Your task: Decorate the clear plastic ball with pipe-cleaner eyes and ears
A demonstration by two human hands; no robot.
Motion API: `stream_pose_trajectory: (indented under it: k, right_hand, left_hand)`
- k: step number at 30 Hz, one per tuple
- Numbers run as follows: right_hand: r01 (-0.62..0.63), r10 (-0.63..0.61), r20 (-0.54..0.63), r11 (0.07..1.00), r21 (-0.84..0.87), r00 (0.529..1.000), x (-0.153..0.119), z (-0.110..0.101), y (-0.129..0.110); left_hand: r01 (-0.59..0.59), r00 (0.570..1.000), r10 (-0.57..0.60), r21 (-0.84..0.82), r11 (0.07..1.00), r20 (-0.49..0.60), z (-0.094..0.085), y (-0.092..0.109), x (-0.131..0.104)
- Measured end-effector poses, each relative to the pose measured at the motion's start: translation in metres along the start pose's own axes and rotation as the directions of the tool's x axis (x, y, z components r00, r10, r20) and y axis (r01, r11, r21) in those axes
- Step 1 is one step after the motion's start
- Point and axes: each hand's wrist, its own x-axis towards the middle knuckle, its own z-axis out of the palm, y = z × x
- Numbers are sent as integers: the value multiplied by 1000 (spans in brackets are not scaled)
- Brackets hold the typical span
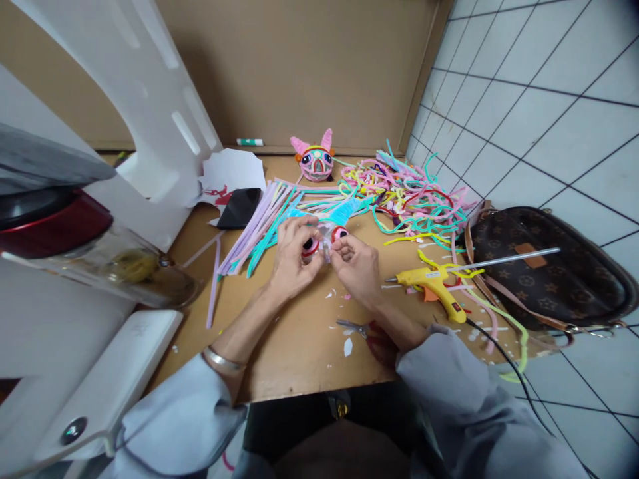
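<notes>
My left hand [292,256] curls around the side of a small pipe-cleaner animal head [327,231] with light blue ears and red-rimmed, pink and black eyes. Thumb and fingers of my right hand [357,266] pinch together at the front of that head, by its whitish middle; anything tiny between them is hidden. Much of the head is covered by my fingers. Behind it stands a finished-looking pink animal head [317,163] with upright ears. Scissors [357,326] with dark red handles lie partly under my right forearm.
Straight pipe cleaners [259,223] lie left, a tangled heap [414,193] right. A yellow glue gun [439,286], its cord trailing off the edge, rests before a brown handbag [549,266]. A phone [239,208], paper [237,169], marker [249,142] and glass jug [134,259] are left.
</notes>
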Motion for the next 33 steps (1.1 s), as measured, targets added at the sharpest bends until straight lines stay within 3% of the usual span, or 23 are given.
stream_pose_trajectory:
  k: [17, 23, 28, 33]
  right_hand:
    - [42, -42, 69, 999, 8, 997, 2, -4, 4]
    - [84, -83, 22, 996, -5, 996, 3, -7, 4]
    - [225, -221, 44, 964, -142, 974, 3, -7, 7]
    - [368, -368, 72, 853, -370, 927, 0, -7, 10]
  left_hand:
    - [-23, 999, 22, -34, 999, -33, 2, 0, -2]
    - [16, 1000, -17, -24, 1000, -13, 3, -1, -2]
    - [43, 999, -44, -45, 998, -8, 2, 1, -1]
    - [-2, 999, -1, -65, 998, -43, 3, 0, -1]
